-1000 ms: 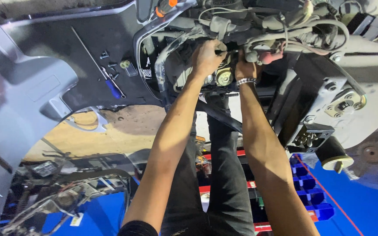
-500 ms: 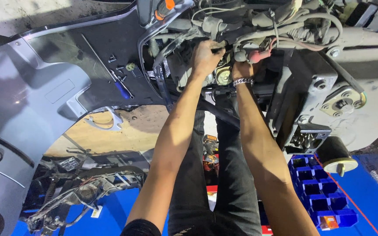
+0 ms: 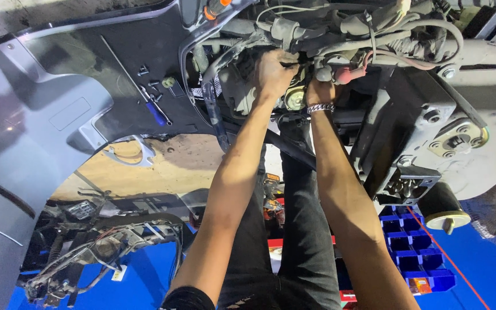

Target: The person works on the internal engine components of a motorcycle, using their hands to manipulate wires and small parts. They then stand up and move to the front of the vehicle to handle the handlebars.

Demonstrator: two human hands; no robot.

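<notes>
**Two Hands Deep in a Car's Underside**

The left hand (image 3: 274, 72) is curled tight around a part in the bunch of grey hoses and wires (image 3: 340, 28). The right hand (image 3: 318, 90) is pushed in just beside it, with a silver bracelet (image 3: 321, 107) on the wrist. Its fingers are hidden, so you cannot tell if it is holding anything. A small round metal part (image 3: 295, 99) sits between the two hands.

Both arms reach up from the bottom of the picture, in front of legs in dark jeans (image 3: 299, 229).

To the left, a screwdriver with a blue handle (image 3: 155, 110) lies on a big dark panel (image 3: 116, 63), with a few small bolts (image 3: 156, 86) near it. To the right is a grey metal block (image 3: 409, 132) and a black tube with a cream cap (image 3: 444, 209).

Lower right, blue storage bins (image 3: 417, 252) are stacked together. What is inside them is too small to tell. A tangle of wires (image 3: 99, 252) lies at the lower left.
</notes>
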